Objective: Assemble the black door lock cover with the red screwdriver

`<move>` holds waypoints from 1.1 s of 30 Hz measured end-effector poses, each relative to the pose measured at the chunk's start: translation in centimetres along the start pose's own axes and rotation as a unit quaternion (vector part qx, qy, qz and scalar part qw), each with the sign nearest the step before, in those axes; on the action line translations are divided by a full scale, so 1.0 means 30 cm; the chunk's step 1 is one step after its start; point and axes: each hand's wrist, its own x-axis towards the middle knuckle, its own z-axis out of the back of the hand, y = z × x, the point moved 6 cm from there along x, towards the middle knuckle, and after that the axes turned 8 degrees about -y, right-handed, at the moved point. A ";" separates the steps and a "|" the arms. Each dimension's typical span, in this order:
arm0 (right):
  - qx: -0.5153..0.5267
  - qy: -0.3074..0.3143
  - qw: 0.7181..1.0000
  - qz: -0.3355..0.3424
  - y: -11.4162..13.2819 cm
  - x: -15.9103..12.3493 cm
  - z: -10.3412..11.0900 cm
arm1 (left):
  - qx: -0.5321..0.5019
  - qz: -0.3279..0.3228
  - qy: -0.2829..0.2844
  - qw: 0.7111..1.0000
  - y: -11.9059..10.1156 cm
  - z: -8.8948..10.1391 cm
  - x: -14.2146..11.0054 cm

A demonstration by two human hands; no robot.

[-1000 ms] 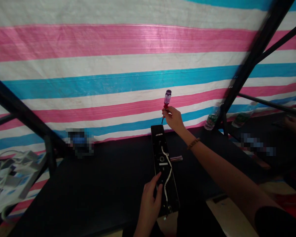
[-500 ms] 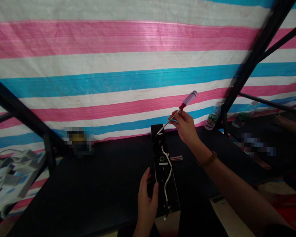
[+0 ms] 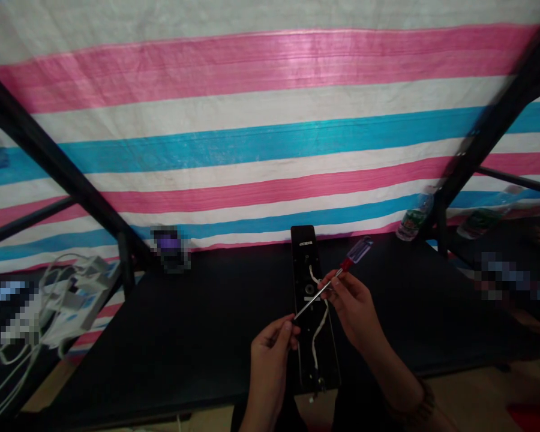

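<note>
A screwdriver (image 3: 357, 252) with a clear and red handle slants above a long black panel (image 3: 302, 354). My right hand (image 3: 353, 307) grips its metal shaft just below the handle. At the tip end, the fingers of my left hand (image 3: 272, 351) are pinched together around the shaft's end. The panel lies lengthwise on the black table, with a white cable (image 3: 315, 336) running along it to a connector at the near end. Small white labels and a round fitting (image 3: 309, 289) show on its face. My right hand hides part of the panel's right side.
The black table (image 3: 198, 336) backs onto a striped tarp (image 3: 252, 138). A water bottle (image 3: 414, 221) stands at the back right beside a black frame post (image 3: 486, 126). On the left are power strips and tangled white cables (image 3: 78, 294). A blurred-out item (image 3: 170, 247) sits at the back left.
My right hand has brought the screwdriver down and toward me, off the panel's far end. My left hand has closed on its tip. The view has turned slightly left.
</note>
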 end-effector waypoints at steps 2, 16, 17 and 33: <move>0.008 -0.021 1.000 0.006 0.001 0.012 0.032 | 0.040 -0.021 -0.010 0.999 -0.005 0.023 0.022; -0.402 -0.145 0.894 0.136 0.028 0.155 0.495 | 0.508 -0.362 0.173 0.762 -0.013 0.017 0.201; -0.412 -0.140 0.891 0.128 0.012 0.149 0.510 | 0.514 -0.366 0.183 0.754 0.000 0.016 0.203; -0.436 -0.112 0.887 0.104 -0.049 0.116 0.544 | 0.525 -0.429 0.031 0.734 -0.070 0.146 0.233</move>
